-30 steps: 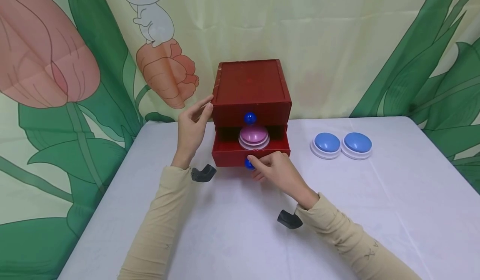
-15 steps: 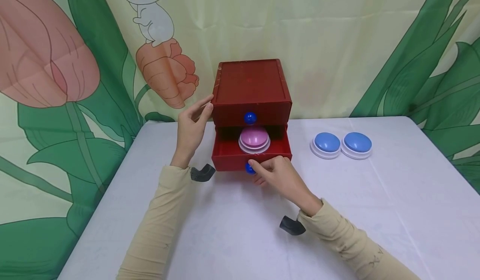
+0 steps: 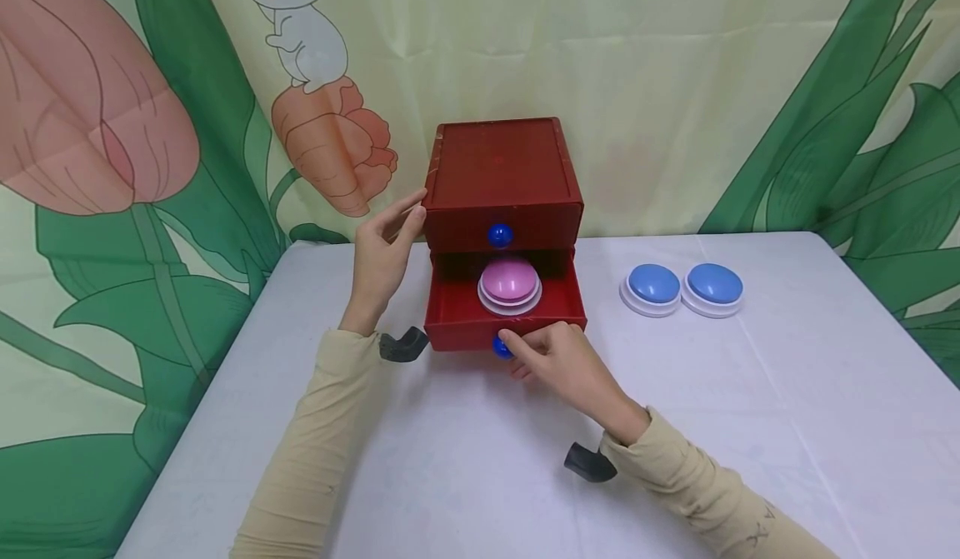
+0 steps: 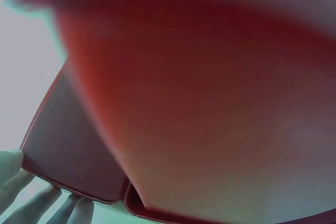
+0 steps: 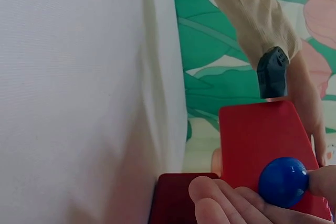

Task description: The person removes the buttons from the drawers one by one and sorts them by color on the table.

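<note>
A small dark-red chest of two drawers (image 3: 498,167) stands at the back of the table, its lower drawer (image 3: 453,336) pulled out. My right hand (image 3: 573,371) pinches that drawer's blue knob (image 5: 283,182) between thumb and fingers. Inside the drawer sits a pink push button (image 3: 510,280) on a white base. The upper drawer, with its own blue knob (image 3: 500,236), is closed. My left hand (image 3: 380,263) rests its straight fingers and thumb against the chest's left side near the top front corner. In the left wrist view, fingertips (image 4: 34,205) lie along the chest's edge.
Two blue push buttons on white bases, one (image 3: 654,290) beside the other (image 3: 714,290), lie to the right of the chest. A printed cloth (image 3: 637,101) hangs behind the white-covered table (image 3: 465,467). Black camera mounts stick out at both wrists.
My right hand has drawn the lower drawer further out toward me, and the pink button has come forward with it, showing more fully. The left hand stays at the chest's side.
</note>
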Available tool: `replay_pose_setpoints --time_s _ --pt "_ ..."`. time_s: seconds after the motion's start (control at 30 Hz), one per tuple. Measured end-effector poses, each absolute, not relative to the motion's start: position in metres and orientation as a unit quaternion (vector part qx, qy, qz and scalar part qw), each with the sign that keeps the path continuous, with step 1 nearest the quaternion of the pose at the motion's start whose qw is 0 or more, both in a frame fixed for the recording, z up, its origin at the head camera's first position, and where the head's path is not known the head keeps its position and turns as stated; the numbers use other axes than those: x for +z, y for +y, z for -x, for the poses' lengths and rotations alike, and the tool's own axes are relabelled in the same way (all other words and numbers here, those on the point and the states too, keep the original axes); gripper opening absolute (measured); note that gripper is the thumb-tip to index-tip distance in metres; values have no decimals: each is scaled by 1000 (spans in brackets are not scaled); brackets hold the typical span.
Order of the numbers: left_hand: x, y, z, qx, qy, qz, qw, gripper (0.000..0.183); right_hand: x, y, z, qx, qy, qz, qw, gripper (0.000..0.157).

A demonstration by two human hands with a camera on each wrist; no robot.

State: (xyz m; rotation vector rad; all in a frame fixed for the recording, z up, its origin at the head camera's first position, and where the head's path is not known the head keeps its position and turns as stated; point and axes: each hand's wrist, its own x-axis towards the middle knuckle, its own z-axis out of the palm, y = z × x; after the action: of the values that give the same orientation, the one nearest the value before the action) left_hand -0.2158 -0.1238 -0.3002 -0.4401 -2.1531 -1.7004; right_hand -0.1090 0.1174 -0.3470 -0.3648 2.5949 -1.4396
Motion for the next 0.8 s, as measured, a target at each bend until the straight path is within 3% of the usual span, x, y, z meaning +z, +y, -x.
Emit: replay_pose_setpoints --time_s 0.8 --pt "-299 -126 216 -594 -769 162 173 39 -348 118 102 -489 860 128 70 41"
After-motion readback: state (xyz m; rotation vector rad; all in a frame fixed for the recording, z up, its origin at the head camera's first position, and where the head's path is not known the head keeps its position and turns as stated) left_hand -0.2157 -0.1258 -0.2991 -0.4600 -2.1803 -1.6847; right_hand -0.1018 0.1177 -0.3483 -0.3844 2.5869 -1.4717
